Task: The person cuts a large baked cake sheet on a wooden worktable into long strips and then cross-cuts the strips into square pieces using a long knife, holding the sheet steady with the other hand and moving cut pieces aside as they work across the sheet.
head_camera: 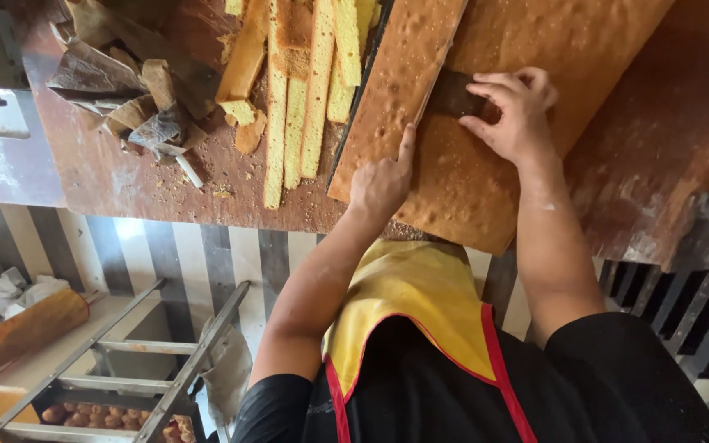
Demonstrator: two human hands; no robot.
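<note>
The yellow apron [420,295] with red trim, worn over a black shirt, is hanging nearest the camera, and both bare forearms are reaching up from it to the sponge cake sheet [469,172]. The left hand [381,184] is resting on the sheet with its fingers [406,143] curled in, only the forefinger stretching out along the cut line. The right hand [519,111] is pressing down on a dark blade [453,94], its fingers bent and lying close together over the tool; whether they are gripping a handle cannot be told. The blade is sitting in the cut that is separating a long strip [395,90] from the left edge of the sheet. Left of the sheet, trimmed cake strips [297,98] are lying in a row on the brown worktop [125,180], and farther left from the sheet crumpled paper scraps [125,90] are piling up. Below the worktop, well left of the sheet, a metal rack [149,369] is standing.
</note>
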